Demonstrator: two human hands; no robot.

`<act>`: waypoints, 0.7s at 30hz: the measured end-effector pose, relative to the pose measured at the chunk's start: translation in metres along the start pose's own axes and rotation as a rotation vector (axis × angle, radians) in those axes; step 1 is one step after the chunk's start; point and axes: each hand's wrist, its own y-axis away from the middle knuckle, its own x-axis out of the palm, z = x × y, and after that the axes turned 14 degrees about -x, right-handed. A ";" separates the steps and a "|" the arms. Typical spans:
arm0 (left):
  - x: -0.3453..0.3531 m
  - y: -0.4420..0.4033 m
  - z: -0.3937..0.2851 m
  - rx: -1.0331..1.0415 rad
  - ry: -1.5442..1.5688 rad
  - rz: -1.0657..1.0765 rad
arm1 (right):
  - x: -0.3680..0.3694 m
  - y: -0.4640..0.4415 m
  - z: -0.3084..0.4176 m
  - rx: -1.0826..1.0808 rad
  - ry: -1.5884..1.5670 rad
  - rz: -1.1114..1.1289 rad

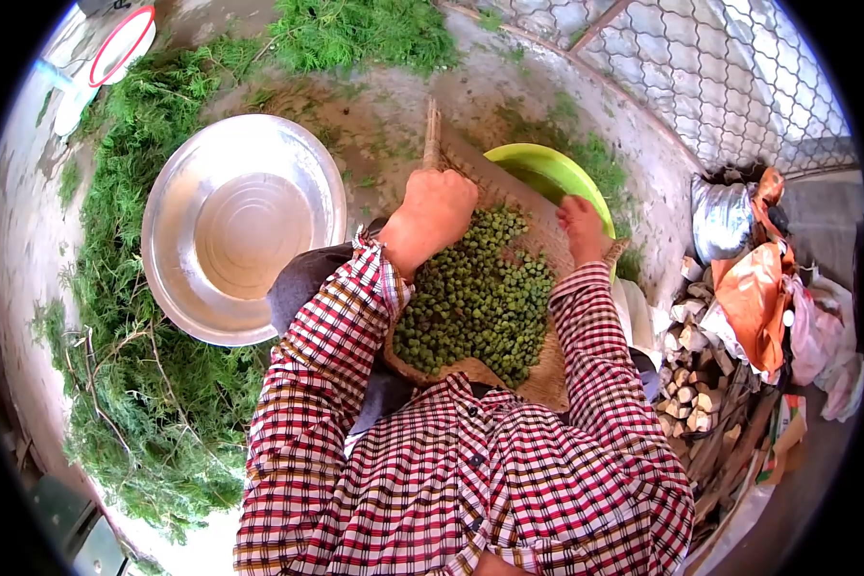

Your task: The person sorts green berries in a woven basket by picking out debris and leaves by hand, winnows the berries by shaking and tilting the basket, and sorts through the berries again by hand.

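On my lap lies a woven tray (544,370) holding a heap of small green cones or berries (480,298). My left hand (434,213) is closed in a fist at the tray's upper left edge, wrapped round the base of an upright handle-like stick (433,134). Over on the right, my right hand (582,228) has its fingers bent together at the tray's right edge, beside a lime-green basin (547,165). Whatever its fingers hold, if anything, is too small to make out. Part of the basin is hidden behind the tray.
A wide metal basin (245,230) stands at the left among cut green branches (144,384). More branches (365,34) lie ahead. Chopped firewood (696,403) and plastic bags (754,298) are at the right, below a wire fence (701,77). A red-rimmed container (125,48) is far left.
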 end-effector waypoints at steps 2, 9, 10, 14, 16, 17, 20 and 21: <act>0.003 0.001 0.000 0.003 -0.013 -0.036 | 0.030 0.017 -0.004 -0.313 0.581 0.317; 0.005 -0.002 0.001 0.014 0.001 -0.043 | 0.073 0.039 -0.025 -0.685 0.976 0.638; 0.005 -0.002 0.001 0.020 0.008 -0.057 | 0.074 0.044 -0.023 -0.622 0.961 0.662; 0.008 -0.002 0.000 0.022 0.013 -0.078 | 0.069 0.064 -0.014 -0.567 0.966 0.722; 0.009 -0.002 0.001 0.030 0.012 -0.079 | 0.061 0.076 -0.020 -0.609 0.944 0.750; 0.009 -0.001 0.001 0.033 0.012 -0.079 | 0.058 0.084 -0.020 -0.652 0.918 0.783; 0.007 0.001 0.001 0.031 0.017 -0.083 | 0.054 0.110 -0.012 -0.646 0.801 0.826; 0.006 0.001 0.001 0.028 0.017 -0.083 | 0.052 0.114 -0.001 -0.585 0.771 0.887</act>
